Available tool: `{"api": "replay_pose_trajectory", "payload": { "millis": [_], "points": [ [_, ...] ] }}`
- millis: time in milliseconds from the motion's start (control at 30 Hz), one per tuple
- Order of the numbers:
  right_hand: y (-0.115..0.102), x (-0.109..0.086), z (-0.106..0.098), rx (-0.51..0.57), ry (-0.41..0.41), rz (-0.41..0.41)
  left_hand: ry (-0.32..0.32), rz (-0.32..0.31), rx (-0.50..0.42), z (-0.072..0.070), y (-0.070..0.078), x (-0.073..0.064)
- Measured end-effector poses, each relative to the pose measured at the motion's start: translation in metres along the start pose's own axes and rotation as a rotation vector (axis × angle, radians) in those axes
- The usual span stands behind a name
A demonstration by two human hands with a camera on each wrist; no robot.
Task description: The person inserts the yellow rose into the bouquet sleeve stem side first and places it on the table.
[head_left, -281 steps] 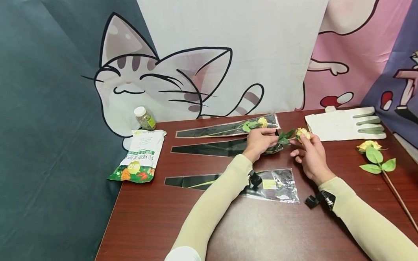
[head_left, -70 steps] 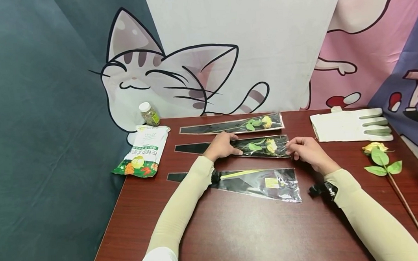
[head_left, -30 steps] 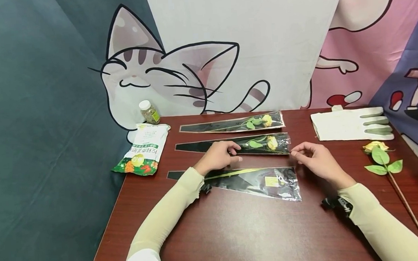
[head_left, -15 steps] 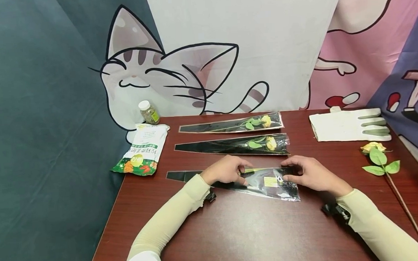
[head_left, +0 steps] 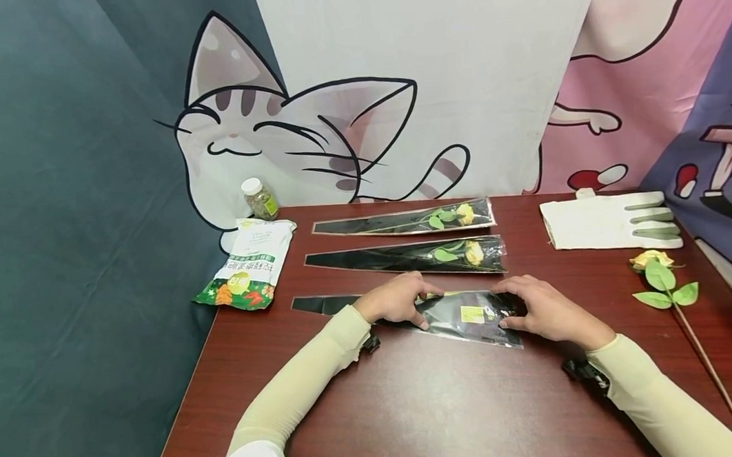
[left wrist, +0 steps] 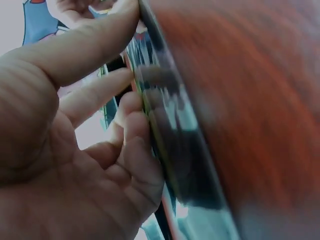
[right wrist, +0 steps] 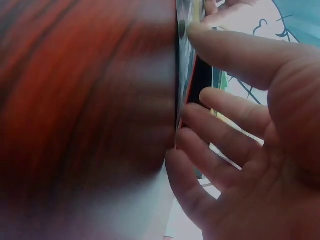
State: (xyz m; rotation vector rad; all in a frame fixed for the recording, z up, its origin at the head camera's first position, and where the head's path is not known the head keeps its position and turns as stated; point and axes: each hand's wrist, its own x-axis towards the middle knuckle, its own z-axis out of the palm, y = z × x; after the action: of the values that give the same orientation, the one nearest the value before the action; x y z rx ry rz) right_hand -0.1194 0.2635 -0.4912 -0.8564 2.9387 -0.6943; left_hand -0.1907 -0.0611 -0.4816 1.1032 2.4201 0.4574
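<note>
A clear-fronted black flower sleeve (head_left: 442,326) with a yellow label lies flat, nearest me of three sleeves. My left hand (head_left: 397,300) spans its middle, thumb at the front edge and index finger toward the back edge. At its wide end rests my right hand (head_left: 547,307), thumb and fingers spread over the film. In both wrist views the fingertips meet the thin sleeve at the tabletop. Behind it, the middle sleeve (head_left: 361,258) and the back sleeve (head_left: 353,226) each contain a yellow rose. A loose yellow rose (head_left: 652,262) lies at right, stem toward me.
White work gloves (head_left: 595,223) lie at the back right of the brown table (head_left: 406,406). At the back left are a white-and-green packet (head_left: 249,259) and a white-capped jar (head_left: 261,201). A cartoon cloth backdrop (head_left: 482,77) stands behind the table.
The yellow rose I held earlier now lies inside the middle sleeve. Both hands have since left that sleeve and come toward me onto the front one, barely shifting in the last half second.
</note>
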Motion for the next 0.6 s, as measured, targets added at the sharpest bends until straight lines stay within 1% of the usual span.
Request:
{"api": "replay_pose_trajectory", "payload": {
  "millis": [167,400,533,600],
  "points": [
    [-0.0002,0.0000,0.0003,0.002,-0.001,0.028,0.005,-0.017,-0.048,0.0010,-0.0008,0.0003],
    [-0.0015,0.0010,-0.0016,0.013,-0.027,0.043,-0.002,-0.017,-0.066,0.0002,-0.0025,-0.0014],
    [-0.0009,0.0008,-0.0026,0.068,-0.026,0.064,-0.010,-0.021,-0.084,-0.0015,-0.0029,-0.0009],
    [0.0002,0.0004,-0.0028,0.110,-0.044,0.102,-0.011,-0.018,-0.086,-0.0018,-0.0031,0.0004]
  ]
}}
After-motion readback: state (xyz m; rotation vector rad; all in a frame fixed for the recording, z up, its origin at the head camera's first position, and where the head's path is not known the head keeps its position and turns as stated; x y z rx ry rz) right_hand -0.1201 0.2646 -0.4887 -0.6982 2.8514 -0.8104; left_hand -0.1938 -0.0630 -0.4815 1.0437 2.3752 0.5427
